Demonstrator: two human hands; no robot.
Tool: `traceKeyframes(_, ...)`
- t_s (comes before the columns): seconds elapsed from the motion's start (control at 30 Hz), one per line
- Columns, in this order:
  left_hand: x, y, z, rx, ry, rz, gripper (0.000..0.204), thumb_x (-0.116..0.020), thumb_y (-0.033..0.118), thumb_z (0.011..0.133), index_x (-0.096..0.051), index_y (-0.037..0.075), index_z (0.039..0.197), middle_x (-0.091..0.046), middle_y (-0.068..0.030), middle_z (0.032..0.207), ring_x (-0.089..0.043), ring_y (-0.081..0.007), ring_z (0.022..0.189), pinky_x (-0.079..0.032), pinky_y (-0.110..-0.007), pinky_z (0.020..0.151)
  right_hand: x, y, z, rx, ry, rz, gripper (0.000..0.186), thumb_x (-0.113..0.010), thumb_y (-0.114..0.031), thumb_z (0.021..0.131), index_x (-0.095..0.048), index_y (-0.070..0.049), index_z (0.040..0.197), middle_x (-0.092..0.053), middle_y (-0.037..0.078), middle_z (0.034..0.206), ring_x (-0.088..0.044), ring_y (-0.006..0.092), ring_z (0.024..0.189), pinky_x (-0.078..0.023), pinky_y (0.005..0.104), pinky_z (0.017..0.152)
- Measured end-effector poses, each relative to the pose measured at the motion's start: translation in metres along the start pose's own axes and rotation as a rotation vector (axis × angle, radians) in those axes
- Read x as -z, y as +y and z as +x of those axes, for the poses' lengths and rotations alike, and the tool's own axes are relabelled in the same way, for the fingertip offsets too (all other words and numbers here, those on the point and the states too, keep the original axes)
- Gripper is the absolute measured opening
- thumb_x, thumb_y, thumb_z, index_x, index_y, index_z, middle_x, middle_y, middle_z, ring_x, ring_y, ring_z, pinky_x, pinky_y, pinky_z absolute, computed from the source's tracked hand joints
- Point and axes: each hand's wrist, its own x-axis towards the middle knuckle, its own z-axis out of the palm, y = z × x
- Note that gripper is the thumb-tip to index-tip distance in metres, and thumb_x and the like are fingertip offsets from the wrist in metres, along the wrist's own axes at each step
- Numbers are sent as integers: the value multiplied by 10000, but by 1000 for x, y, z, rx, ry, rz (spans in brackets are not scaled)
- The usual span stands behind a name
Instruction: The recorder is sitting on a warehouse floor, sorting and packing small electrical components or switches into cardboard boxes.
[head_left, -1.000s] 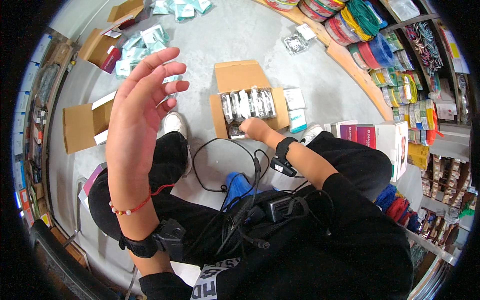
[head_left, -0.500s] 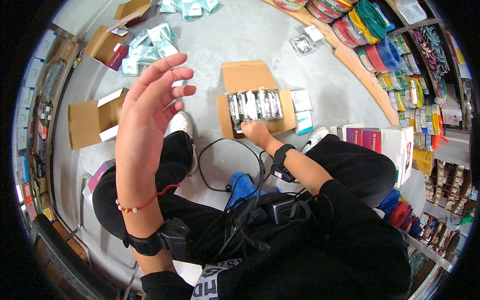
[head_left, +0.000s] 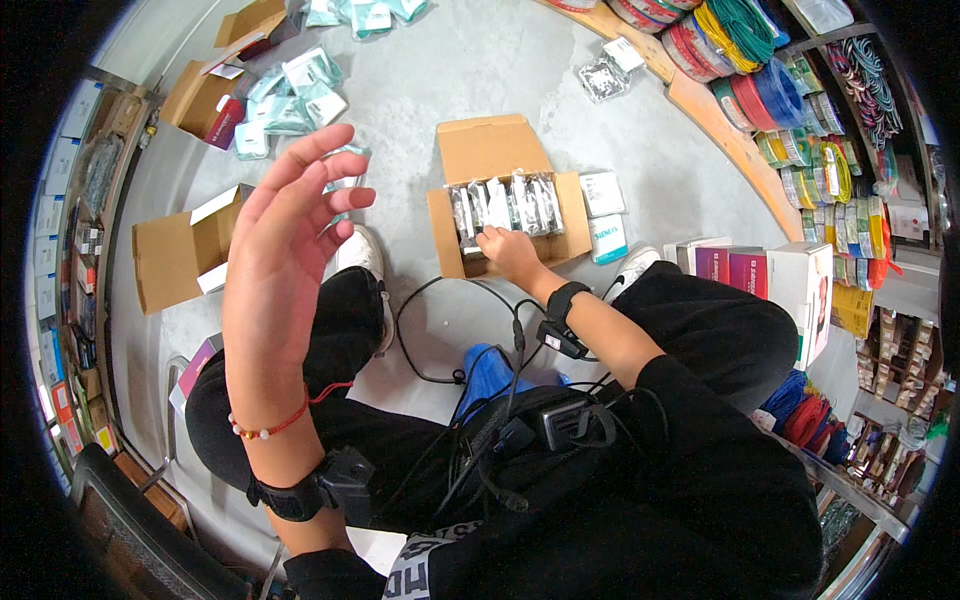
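Observation:
My left hand [head_left: 285, 225] is raised at the left with its fingers spread, holding nothing. In front of me stands an open cardboard box [head_left: 447, 232] with its lid flap folded back. A row of clear plastic packets [head_left: 520, 203] stands upright inside it, with dark and pale contents. My right hand [head_left: 512, 255] is at the box's near side, fingers curled together against the near ends of the packets. What lies between the fingertips is hidden. Two flat packages, a white one [head_left: 602, 193] and a white-and-teal one [head_left: 608, 240], lie just right of the box.
Teal-and-white packets [head_left: 290, 100] lie heaped at the far left, near open cartons [head_left: 190, 105]. Another open carton [head_left: 165, 260] is at the left. Wire spools [head_left: 765, 105] line the right shelf. Black cables [head_left: 400, 330] loop between my legs; white-and-purple boxes [head_left: 745, 270] stand by my right knee.
My right hand has shifted slightly up along the packets, its fingertips now higher against them. My left hand stays raised and open; the whole view has shifted a little.

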Motion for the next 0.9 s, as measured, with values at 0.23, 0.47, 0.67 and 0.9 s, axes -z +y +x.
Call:
traceKeyframes(0.23,1,1,1,-30,-19,13,298,-422,182,775,-462,22,1024,-517,-22,864,-481,-94,759,-343,-176,633,5,1,2,-22,-61,-44,168,-539,-108,565,-439,-80,697,-447,41,690,-501,174,672,-428,265,515)
traceKeyframes(0.47,-4,4,0,-91,-37,58,311,-415,204,778,-468,19,1022,-518,-29,879,-476,-104,781,-336,-185,645,25,14,4,148,-147,-48,211,-527,-88,589,-442,-92,783,-446,19,773,-467,154,782,-403,239,611)
traceKeyframes(0.67,-11,6,0,-103,-60,76,292,-428,207,775,-488,43,1008,-535,-15,885,-492,-87,788,-343,-184,656,43,21,-1,109,-302,-119,312,-582,-109,572,-433,-102,846,-424,37,868,-454,163,830,-393,262,660)
traceKeyframes(0.9,-12,5,1,-99,-113,85,331,-436,215,779,-435,34,1056,-502,6,906,-469,-80,794,-347,-170,655,53,22,-8,42,-405,-117,256,-570,-159,635,-429,-91,838,-401,52,859,-436,187,850,-388,288,682)
